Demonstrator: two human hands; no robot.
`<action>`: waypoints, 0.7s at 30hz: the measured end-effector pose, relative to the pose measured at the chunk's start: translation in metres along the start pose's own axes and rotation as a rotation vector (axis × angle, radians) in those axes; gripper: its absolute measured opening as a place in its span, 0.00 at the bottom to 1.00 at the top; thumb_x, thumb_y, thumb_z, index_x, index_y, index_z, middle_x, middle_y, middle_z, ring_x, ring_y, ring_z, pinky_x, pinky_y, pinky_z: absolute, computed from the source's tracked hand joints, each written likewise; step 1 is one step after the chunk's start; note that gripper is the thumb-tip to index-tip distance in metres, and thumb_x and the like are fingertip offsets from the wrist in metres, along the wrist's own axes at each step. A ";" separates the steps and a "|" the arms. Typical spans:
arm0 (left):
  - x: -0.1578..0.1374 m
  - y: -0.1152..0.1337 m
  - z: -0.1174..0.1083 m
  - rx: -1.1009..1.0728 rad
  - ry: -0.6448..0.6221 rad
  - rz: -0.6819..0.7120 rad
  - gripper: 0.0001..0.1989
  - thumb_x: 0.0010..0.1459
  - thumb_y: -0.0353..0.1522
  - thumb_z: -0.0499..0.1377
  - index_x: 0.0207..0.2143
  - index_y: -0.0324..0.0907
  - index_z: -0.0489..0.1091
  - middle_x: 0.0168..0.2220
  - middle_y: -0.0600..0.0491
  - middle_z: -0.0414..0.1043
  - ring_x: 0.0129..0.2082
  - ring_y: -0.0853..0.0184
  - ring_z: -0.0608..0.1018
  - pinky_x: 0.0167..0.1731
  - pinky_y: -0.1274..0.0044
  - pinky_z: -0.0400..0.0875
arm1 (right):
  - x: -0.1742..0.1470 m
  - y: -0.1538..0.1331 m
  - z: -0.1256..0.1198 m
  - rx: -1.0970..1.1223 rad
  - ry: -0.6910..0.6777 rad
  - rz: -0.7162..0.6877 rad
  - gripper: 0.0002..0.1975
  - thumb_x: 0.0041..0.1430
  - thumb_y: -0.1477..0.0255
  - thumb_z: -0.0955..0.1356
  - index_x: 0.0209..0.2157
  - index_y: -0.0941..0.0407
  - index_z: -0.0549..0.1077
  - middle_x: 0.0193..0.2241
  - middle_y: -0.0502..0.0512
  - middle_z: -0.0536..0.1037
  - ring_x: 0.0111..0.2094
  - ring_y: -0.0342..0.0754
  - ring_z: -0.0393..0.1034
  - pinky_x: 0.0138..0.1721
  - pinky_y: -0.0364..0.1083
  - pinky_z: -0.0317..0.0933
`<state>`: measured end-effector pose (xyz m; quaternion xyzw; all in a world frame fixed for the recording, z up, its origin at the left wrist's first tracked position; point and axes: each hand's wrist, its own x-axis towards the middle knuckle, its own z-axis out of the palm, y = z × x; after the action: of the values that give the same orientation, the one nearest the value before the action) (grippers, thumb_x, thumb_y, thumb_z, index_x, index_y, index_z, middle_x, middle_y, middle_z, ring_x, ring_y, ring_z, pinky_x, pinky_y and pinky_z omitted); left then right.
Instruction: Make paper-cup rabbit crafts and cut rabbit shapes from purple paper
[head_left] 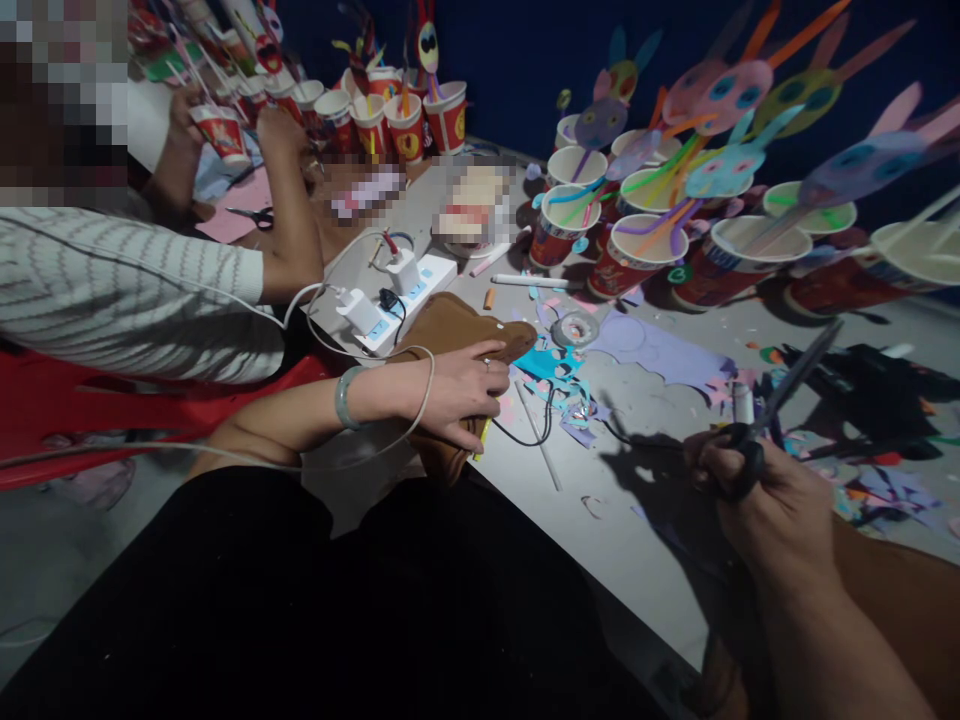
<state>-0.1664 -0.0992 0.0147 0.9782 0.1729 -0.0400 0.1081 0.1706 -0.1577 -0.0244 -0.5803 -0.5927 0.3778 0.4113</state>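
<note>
My right hand [772, 490] grips a pair of scissors [795, 385] by the dark handles, raised above the right part of the table, blades pointing up and away. My left hand [461, 393], with a ring and a bangle, lies with its fingers apart on a soft brown piece [450, 330] that looks like a bag or cloth at the table edge. A bit of something yellow [484, 435] shows at the fingertips. Just past that hand lie blue paper scraps [551, 370], a roll of clear tape [576, 328] and a lilac paper sheet [660, 350] with cut edges.
Several red paper cups [637, 260] with coloured animal-face cutouts stand along the back. A white power strip [412, 300] with chargers sits left of centre; its cable [431, 380] loops over my forearm. On the left, a co-worker's hands [281, 140] handle a cup near other scissors [255, 215].
</note>
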 end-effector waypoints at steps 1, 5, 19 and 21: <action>0.000 0.000 0.000 -0.001 -0.002 0.006 0.22 0.56 0.52 0.56 0.36 0.43 0.76 0.40 0.45 0.73 0.49 0.56 0.71 0.64 0.57 0.46 | 0.000 0.000 0.000 -0.006 0.003 0.005 0.14 0.52 0.63 0.70 0.19 0.54 0.68 0.19 0.48 0.69 0.22 0.43 0.61 0.23 0.43 0.55; -0.002 -0.002 0.002 -0.012 0.024 0.019 0.22 0.56 0.51 0.56 0.37 0.43 0.76 0.39 0.46 0.73 0.49 0.56 0.71 0.64 0.57 0.46 | 0.000 -0.003 0.001 -0.015 0.018 0.008 0.13 0.51 0.63 0.70 0.20 0.54 0.69 0.19 0.47 0.69 0.20 0.42 0.60 0.22 0.43 0.54; -0.003 0.000 0.000 -0.026 0.049 0.020 0.22 0.55 0.51 0.57 0.36 0.42 0.75 0.39 0.46 0.73 0.48 0.56 0.71 0.64 0.58 0.46 | 0.001 -0.004 0.000 -0.018 0.010 -0.003 0.16 0.52 0.59 0.70 0.19 0.54 0.68 0.19 0.48 0.69 0.22 0.44 0.61 0.23 0.43 0.55; -0.003 0.001 0.001 -0.031 0.055 0.022 0.21 0.55 0.51 0.58 0.36 0.42 0.75 0.39 0.46 0.73 0.48 0.56 0.71 0.64 0.58 0.46 | 0.001 -0.005 0.001 -0.005 0.008 0.005 0.16 0.52 0.60 0.70 0.19 0.54 0.68 0.19 0.48 0.69 0.22 0.44 0.61 0.23 0.43 0.55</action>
<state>-0.1687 -0.1008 0.0145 0.9789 0.1658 -0.0094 0.1188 0.1677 -0.1566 -0.0199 -0.5841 -0.5907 0.3751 0.4114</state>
